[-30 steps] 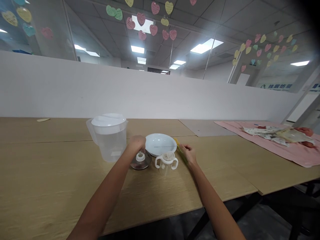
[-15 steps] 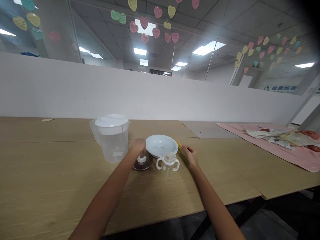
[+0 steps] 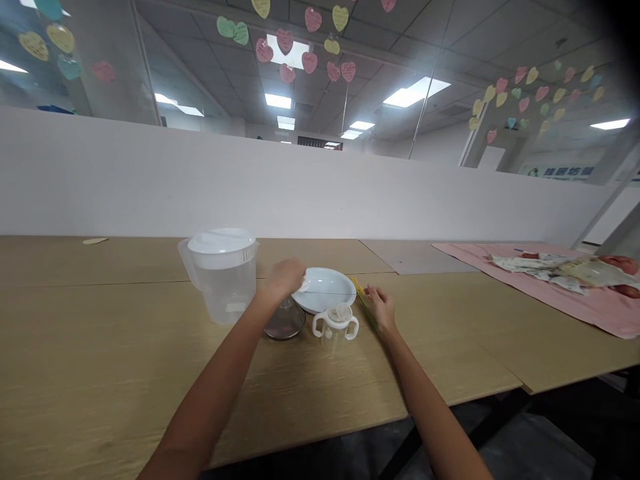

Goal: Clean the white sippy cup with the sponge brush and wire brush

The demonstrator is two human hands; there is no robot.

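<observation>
My left hand (image 3: 286,279) is closed on a small white piece, which shows at the bowl's left rim and is mostly hidden by the fingers. Below that hand sits a shiny metal dish (image 3: 285,327). The white bowl (image 3: 325,310) lies between my hands, a thin dark line crossing it. In front of it stands a clear sippy cup (image 3: 334,327) with two white handles and a white top. My right hand (image 3: 381,310) has its fingers curled around a slender green stick with a yellow end (image 3: 357,287), beside the bowl's right rim.
A clear plastic pitcher (image 3: 225,287) with a white lid stands left of the bowl. At the far right, a pink cloth (image 3: 480,262) carries papers and plastic bags. A flat pale piece (image 3: 95,241) lies at the back left. A white partition (image 3: 300,193) runs behind the table.
My left hand has lifted the white piece off the metal dish and moved up and right to the bowl's left rim. The right hand has stayed almost still.
</observation>
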